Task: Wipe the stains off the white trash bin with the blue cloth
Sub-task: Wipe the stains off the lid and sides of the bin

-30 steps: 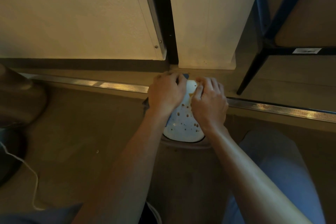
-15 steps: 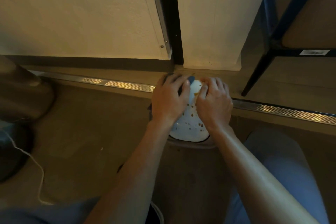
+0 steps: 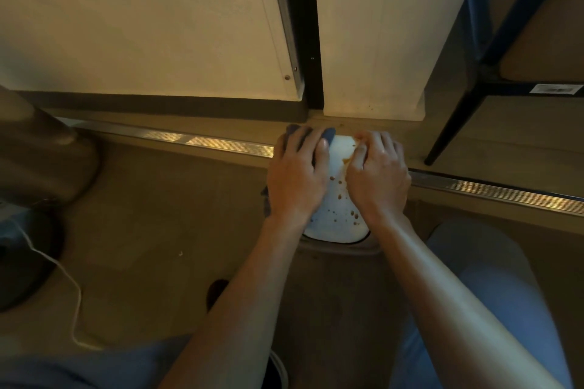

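Observation:
The white trash bin (image 3: 335, 218) stands on the floor between my knees, seen from above; its lid carries several brown spots and a smear near the far edge. My left hand (image 3: 297, 177) lies flat on the lid's left side, pressing the blue cloth (image 3: 328, 134), which shows beyond my fingertips and under my wrist. My right hand (image 3: 377, 177) rests on the lid's right side with fingers curled, touching the lid near the smear and holding nothing that I can see.
A metal floor strip (image 3: 189, 140) runs across behind the bin. White panels (image 3: 142, 25) with a black gap rise beyond it. A dark chair leg (image 3: 455, 126) stands at right. A dark round base (image 3: 22, 256) and white cord (image 3: 72, 287) lie at left.
My left hand has spread flat and slid toward the far edge of the lid, so more of the blue cloth shows past its fingertips. My right hand has stayed on the lid's right side.

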